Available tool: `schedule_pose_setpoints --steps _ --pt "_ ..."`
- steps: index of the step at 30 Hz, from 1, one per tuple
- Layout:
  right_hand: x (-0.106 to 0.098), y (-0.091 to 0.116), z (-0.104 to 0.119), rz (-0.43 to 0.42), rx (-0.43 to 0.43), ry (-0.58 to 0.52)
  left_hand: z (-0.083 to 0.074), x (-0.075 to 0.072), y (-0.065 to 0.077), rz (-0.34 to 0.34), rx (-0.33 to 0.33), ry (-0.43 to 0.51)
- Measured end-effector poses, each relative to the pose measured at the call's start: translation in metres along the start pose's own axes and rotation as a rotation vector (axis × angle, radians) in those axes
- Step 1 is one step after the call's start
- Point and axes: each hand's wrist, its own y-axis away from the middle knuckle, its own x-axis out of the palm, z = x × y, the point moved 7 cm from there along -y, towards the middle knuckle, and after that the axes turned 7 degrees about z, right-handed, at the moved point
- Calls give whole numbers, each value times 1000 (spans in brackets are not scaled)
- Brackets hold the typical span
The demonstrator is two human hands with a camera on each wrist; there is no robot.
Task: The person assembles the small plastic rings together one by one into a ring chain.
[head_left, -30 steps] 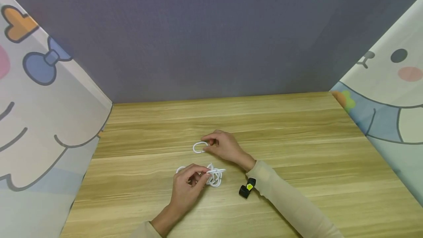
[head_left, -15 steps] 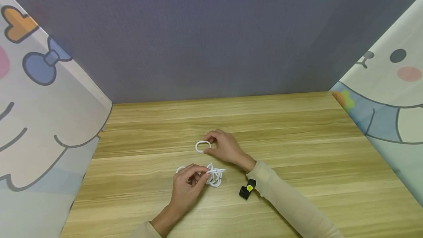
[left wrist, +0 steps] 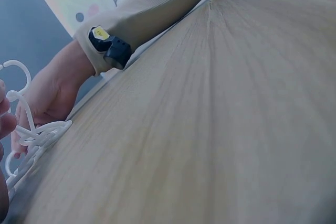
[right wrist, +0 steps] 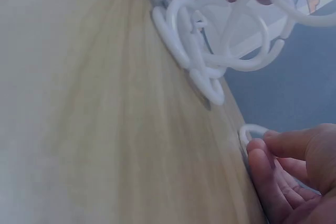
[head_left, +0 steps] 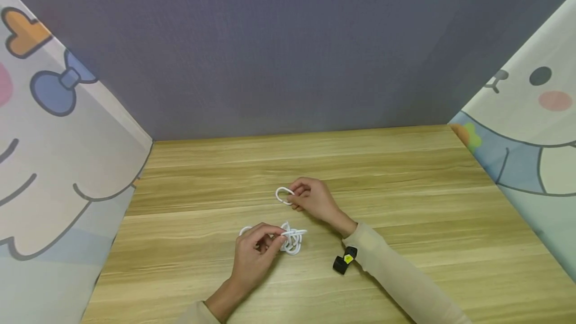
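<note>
My left hand (head_left: 255, 254) pinches a white plastic link between thumb and forefinger, at the near side of the table. That link hangs together with a small heap of joined white chain links (head_left: 291, 248). In the right wrist view, one link of the chain (right wrist: 247, 67) shows a small gap in its loop. Beyond the heap, my right hand (head_left: 317, 201) pinches a single oval white link (head_left: 279, 191), its loop pointing left. The right thumb and fingers cover its right end. Part of another white link (head_left: 244, 229) peeks out behind the left hand.
The wooden table (head_left: 405, 179) runs back to a grey panel (head_left: 288, 54). Printed cartoon panels stand along the left side (head_left: 90, 154) and right side (head_left: 531, 169). A black wrist camera (head_left: 344, 261) is strapped at the right sleeve.
The right hand has drawn the single link to the right and turned it, its fingers now closer together over the link's end. My left hand and the heap have stayed put.
</note>
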Motion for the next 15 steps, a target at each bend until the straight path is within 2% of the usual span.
schedule_pose_setpoints --steps 8,15 --pt "-6 17 1 34 84 -170 -1 -1 -1 -2 -54 -18" --pt "-14 36 18 65 48 -261 0 -1 0 -22 -40 -32"
